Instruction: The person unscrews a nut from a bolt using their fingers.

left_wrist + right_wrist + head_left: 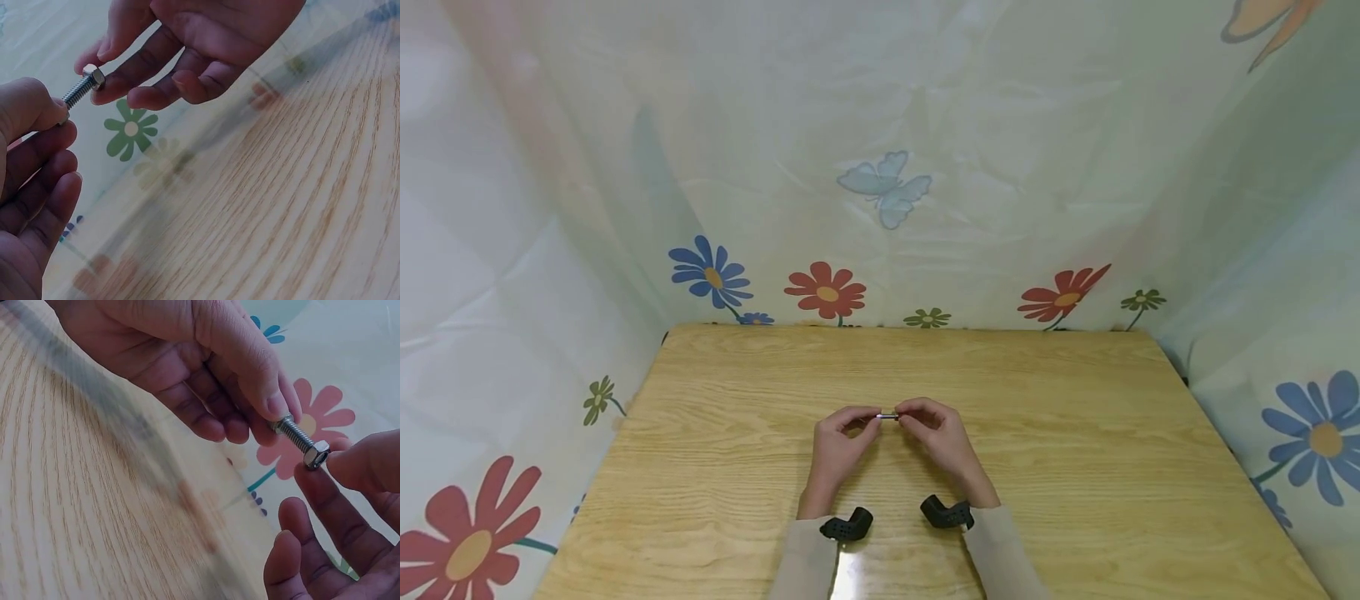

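A silvery metal bolt with a hex head bridges the fingertips of both hands, held over the wooden table. My left hand pinches its threaded end between thumb and index finger; a small metal piece shows right at those fingertips in the right wrist view. At the other end, my right hand has thumb and index finger against the hex head. Bare thread shows between the two hands. The right hand's other fingers are bent loosely below the bolt.
The wooden table spreads out around both hands. Behind it and along its sides hangs a pale curtain printed with flowers and butterflies. A black camera mount sits on the left wrist, another camera mount on the right.
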Action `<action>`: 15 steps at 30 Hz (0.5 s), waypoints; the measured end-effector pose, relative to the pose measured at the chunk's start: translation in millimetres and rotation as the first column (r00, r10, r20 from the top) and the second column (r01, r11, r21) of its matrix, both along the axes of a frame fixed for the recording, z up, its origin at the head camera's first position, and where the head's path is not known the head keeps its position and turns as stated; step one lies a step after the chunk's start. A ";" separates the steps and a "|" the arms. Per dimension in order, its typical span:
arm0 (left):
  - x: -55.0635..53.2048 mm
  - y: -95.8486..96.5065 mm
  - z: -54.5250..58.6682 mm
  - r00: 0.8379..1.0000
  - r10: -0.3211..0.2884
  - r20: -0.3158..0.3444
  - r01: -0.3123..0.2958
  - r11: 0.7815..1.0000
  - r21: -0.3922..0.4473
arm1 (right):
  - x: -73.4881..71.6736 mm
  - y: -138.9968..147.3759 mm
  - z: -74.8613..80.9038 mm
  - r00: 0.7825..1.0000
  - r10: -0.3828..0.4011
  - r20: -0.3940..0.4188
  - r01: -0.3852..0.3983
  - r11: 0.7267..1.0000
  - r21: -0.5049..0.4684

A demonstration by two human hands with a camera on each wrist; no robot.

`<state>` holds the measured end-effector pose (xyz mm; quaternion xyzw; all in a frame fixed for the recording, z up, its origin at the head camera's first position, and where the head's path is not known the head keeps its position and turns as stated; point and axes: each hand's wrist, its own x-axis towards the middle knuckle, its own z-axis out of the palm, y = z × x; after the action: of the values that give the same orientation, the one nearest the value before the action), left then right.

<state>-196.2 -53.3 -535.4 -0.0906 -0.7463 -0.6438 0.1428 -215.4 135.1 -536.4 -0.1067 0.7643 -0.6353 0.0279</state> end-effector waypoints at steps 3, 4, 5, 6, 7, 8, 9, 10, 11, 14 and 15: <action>-1.9 0.2 -3.5 1.000 -0.003 0.001 0.003 1.000 -0.005 | -0.1 0.9 -0.4 1.000 0.004 -0.024 -0.004 1.000 -0.017; -3.2 0.2 -6.5 1.000 -0.002 0.001 0.002 1.000 -0.012 | -0.1 1.0 -0.2 1.000 0.005 -0.030 -0.005 1.000 -0.025; -4.7 0.3 -10.0 1.000 -0.001 0.002 0.001 1.000 -0.018 | 0.1 1.0 0.0 0.999 0.005 -0.034 -0.006 0.999 -0.031; -6.4 0.4 -13.9 1.000 -0.001 0.002 0.001 1.000 -0.021 | 0.1 0.9 0.2 0.999 0.005 -0.036 -0.006 0.999 -0.036; -7.8 0.5 -17.6 1.000 -0.001 0.002 0.001 1.000 -0.024 | 0.4 0.8 0.5 0.999 0.003 -0.036 -0.004 0.999 -0.036; -9.2 0.5 -21.2 1.000 -0.001 0.003 0.001 1.000 -0.026 | 0.6 0.6 0.8 0.999 0.003 -0.032 -0.004 0.999 -0.038; -10.2 0.1 -24.1 1.000 -0.004 0.002 0.004 1.000 -0.026 | 0.8 0.4 1.2 1.000 0.003 -0.029 -0.004 0.999 -0.040; -11.1 -0.4 -26.4 1.000 -0.008 0.003 0.009 1.000 -0.023 | 1.1 0.1 1.9 1.000 0.002 -0.025 -0.003 0.999 -0.041; -11.8 -0.9 -28.1 1.000 -0.015 0.001 0.015 1.000 -0.016 | 1.2 -0.1 1.9 1.000 0.000 -0.021 0.000 0.999 -0.038; -13.2 -2.9 -30.7 0.999 -0.031 -0.012 0.031 1.000 -0.004 | 0.7 -1.1 1.9 1.000 -0.009 -0.004 0.009 0.999 -0.031; -13.6 -3.7 -31.4 0.999 -0.037 -0.018 0.037 0.999 -0.002 | 0.4 -1.5 1.7 1.000 -0.014 0.004 0.014 0.999 -0.028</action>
<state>-209.8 -57.1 -566.8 -0.1101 -0.7436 -0.6450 0.1375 -215.0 133.6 -534.7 -0.1004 0.7559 -0.6465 0.0235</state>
